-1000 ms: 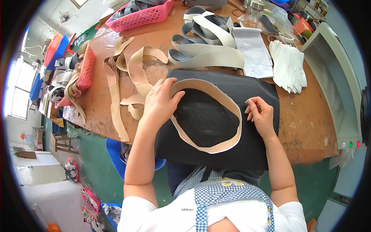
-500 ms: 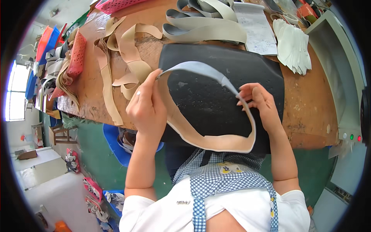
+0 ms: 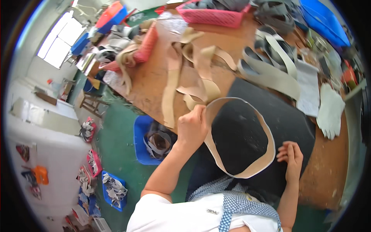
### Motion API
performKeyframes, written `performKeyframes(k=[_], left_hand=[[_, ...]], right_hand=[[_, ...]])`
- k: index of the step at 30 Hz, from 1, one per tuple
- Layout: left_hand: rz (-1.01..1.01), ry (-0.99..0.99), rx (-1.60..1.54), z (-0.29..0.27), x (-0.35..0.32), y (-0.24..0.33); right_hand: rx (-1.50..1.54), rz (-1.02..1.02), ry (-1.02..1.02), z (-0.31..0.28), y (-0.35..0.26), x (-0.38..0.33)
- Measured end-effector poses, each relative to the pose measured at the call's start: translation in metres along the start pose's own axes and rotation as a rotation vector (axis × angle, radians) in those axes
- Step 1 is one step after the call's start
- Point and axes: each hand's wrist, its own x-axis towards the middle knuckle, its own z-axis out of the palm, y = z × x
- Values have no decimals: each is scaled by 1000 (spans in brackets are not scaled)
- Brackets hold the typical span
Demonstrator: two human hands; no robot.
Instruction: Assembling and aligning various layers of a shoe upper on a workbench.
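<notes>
A person's left hand [image 3: 193, 125] is closed on the upper-left side of a beige, white-edged band [image 3: 258, 164], its loop spreading rightward from the grip over a black mat [image 3: 295, 127] on a brown worktable [image 3: 322, 178]. The right hand [image 3: 292, 156], fingers loosely curled around nothing visible, is just beside the loop's right edge; whether the band rests on the mat cannot be told.

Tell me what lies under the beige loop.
The black mat shows through the opening of the beige loop, held by the left hand. What the mat covers, including part of the table, cannot be seen.
</notes>
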Motion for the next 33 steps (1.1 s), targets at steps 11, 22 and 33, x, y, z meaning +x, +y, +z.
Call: performKeyframes(k=[11,22,33], left_hand=[[-511,473,137,-132,-55,-133],[-1064,719,239,-126,-227,-335],[-401,265,-249,-46,8,-130]], right_hand=[[-170,-147,1,7,7,3],[-277,-134,29,17,16,9],[-228,-129,121,24,5,0]])
